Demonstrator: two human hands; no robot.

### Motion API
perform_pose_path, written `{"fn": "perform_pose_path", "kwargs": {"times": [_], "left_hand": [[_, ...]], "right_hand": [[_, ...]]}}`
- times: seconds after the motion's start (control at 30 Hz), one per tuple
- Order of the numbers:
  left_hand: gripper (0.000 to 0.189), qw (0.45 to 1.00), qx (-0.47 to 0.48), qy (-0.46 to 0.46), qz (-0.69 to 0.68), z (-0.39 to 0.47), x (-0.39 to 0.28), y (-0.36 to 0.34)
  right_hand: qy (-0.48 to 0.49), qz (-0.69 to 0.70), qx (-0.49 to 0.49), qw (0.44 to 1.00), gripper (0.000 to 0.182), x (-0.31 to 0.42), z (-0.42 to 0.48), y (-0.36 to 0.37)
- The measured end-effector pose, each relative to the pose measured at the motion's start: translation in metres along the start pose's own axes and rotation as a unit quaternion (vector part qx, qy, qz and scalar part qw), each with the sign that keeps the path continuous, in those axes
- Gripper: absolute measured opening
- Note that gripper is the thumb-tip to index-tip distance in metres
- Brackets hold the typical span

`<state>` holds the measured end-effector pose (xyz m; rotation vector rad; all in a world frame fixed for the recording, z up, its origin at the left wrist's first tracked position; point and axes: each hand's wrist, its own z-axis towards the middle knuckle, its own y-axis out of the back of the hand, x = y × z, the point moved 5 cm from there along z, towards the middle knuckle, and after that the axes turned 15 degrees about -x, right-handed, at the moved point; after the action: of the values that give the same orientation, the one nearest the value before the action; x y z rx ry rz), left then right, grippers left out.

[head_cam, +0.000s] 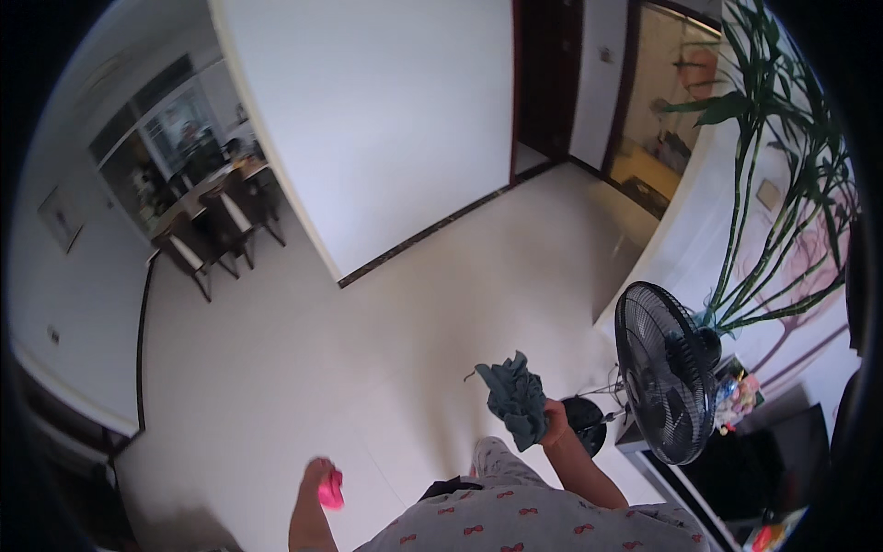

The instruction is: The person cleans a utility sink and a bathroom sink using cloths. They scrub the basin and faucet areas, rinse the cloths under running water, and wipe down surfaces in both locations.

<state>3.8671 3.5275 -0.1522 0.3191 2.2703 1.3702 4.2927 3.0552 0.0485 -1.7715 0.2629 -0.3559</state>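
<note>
My right hand [554, 423] grips a crumpled dark grey-green cloth [516, 400], held out in front of my body above the tiled floor. A thin cord or strip sticks out from the cloth's left side. Lower down on the left, my left hand [319, 470] is closed around a small bright pink cloth-like item [331, 490]; its exact kind cannot be made out. The two hands are well apart. Just right of my right hand stands a black pedestal fan [666, 372], its round base [585, 424] partly hidden by my hand and forearm.
A white wall corner [338, 272] juts out ahead. Dark chairs [190, 241] stand at a dining table on the left. Tall lucky bamboo [741, 207] rises behind the fan. A television [745, 469] sits on a cabinet at right. Doorways [548, 83] lie beyond the pale tiled floor [386, 359].
</note>
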Motion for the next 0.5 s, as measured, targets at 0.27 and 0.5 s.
{"fn": "perform_pose_path", "kwargs": {"times": [0.27,0.5], "left_hand": [[0.041,0.978,-0.051,-0.146,-0.139,0.214,-0.351,0.069],[0.043,0.949,0.232,0.120,-0.178,0.264,-0.352,-0.001]], "right_hand": [[0.132,0.042,-0.047,0.989,0.055,0.158,0.118,0.059],[0.172,0.040,-0.016,0.984,0.063,0.308,0.254,0.029]]}}
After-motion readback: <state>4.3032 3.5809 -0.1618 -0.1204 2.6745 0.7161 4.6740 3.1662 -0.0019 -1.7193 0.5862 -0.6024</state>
